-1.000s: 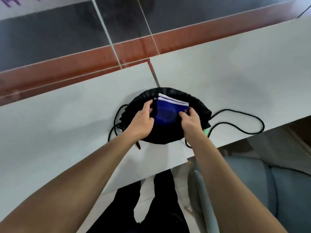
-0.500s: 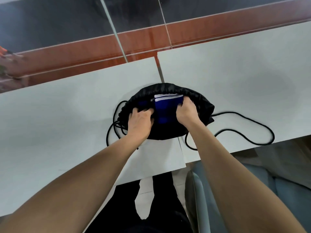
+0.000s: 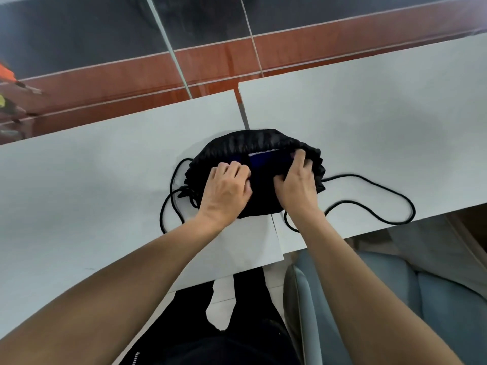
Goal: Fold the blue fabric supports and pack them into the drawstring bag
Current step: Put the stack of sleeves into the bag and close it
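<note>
Head view, looking down on both forearms. The drawstring bag (image 3: 245, 143), black and gathered at the rim, lies on the white tabletop (image 3: 92, 167) directly under and between the hands. The left hand (image 3: 226, 188) has its fingers curled and bunches the near-left edge of the bag's mouth; I read this as a grip on the fabric, knuckles up. The right hand (image 3: 296, 184) is curled over the right end of the mouth, fingertips hooked on the ruffled rim, thumb side toward the gap; it too grips the bag. The blue fabric supports (image 3: 268, 162) sit inside the bag's mouth, in the gap between the two hands, showing as a dark blue band with a thin pale edge along its far side, just beyond the right fingertips. How many pieces are folded there I cannot tell. The black cord (image 3: 395, 198) runs out past the right hand in one long loop on the tabletop, and more of it coils beside the left hand. The bag straddles the seam between two tabletop panels. A grey-blue chair (image 3: 369, 299) sits below the right forearm, off the tabletop's near edge.
</note>
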{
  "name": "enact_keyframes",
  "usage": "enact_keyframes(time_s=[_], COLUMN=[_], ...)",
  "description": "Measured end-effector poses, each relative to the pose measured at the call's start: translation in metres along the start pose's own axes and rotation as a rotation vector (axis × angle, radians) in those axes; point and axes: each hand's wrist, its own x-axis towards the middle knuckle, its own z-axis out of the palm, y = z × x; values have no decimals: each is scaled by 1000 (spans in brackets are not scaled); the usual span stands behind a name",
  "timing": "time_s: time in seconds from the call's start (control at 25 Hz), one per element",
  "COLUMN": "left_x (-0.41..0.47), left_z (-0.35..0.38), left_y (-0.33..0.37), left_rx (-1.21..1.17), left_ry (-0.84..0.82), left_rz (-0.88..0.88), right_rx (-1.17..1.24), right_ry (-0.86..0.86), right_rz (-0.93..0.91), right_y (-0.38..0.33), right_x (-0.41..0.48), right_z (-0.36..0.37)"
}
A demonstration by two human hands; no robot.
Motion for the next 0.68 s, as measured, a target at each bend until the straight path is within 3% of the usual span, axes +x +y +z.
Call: enact_keyframes(time_s=[0.08,0.16,0.24,0.32,0.44,0.68], left_x=[-14,-25,-25,-28,-33,-41], left_z=[7,14,17,14,9,-21], left_y=[15,24,23,24,26,36], left_rx=[83,167,144,74,-64,-135], left_ry=[-111,-232,-199,-124,-52,-157], left_rz=[232,257,237,264,341,529], right_rx=[-55,-192,-283,-332,-523,-691], right_ry=[-7,66,175,9,-430,-678], right_rz=[-13,-124,-328,-435,-369,-340], right_y=[1,-4,-8,-5,0,-12], right_x=[4,8,8,5,7,20], right_z=[-5,-9,-10,-11,-10,-12])
